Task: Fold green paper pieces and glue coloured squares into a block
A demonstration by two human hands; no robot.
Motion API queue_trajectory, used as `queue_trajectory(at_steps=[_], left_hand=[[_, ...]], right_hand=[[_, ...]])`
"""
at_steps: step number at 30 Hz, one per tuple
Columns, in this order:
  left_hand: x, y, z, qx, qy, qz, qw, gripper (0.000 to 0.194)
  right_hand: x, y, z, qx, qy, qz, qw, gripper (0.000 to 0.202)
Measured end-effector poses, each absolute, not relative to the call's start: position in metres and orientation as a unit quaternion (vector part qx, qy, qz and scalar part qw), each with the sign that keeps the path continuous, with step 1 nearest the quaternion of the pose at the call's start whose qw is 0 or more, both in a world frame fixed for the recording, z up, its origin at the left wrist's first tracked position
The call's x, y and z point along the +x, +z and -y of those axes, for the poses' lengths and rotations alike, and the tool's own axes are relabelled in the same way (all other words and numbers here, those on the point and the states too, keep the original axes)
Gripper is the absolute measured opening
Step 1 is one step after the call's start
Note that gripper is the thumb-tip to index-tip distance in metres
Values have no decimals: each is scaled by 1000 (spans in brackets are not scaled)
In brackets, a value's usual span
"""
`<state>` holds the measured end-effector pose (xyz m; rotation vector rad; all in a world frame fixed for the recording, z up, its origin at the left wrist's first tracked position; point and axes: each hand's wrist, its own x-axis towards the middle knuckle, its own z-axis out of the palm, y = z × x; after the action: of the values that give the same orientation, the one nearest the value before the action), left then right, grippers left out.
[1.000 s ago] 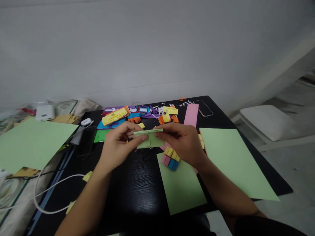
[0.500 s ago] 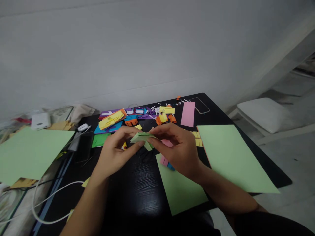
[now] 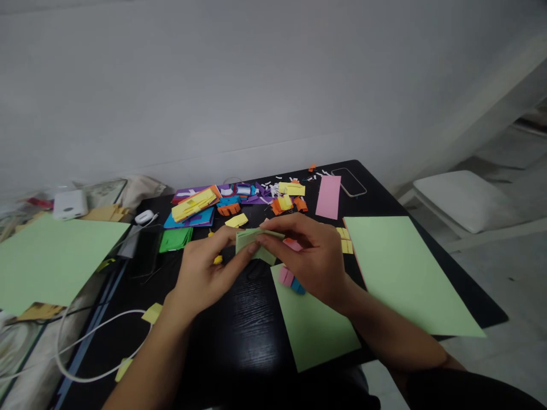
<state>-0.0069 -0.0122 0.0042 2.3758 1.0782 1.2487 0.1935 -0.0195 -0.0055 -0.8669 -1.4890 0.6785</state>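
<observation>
Working folds, seemingly: your left hand (image 3: pixel 204 269) and right hand (image 3: pixel 315 259) both pinching folded green paper (image 3: pixel 244 238), thumbs close, mid-frame above black table (image 3: pixel 250 336). Next move likely calls for edges aligned, light pressure.

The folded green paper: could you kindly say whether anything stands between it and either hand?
Nothing visible does: the left hand and the right hand both hold the folded green paper directly.

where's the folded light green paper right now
In the head view, the folded light green paper is near the middle, pinched between the fingers of the left hand and right hand, above the black table.
</observation>
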Motion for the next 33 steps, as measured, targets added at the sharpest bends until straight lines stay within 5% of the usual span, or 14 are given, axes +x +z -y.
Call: queue_trajectory(at_steps=[33], left_hand=[[-8, 1, 12, 728, 514, -396, 223, 5]], right_hand=[[196, 0, 17, -379, 290, 651, 591, 17]])
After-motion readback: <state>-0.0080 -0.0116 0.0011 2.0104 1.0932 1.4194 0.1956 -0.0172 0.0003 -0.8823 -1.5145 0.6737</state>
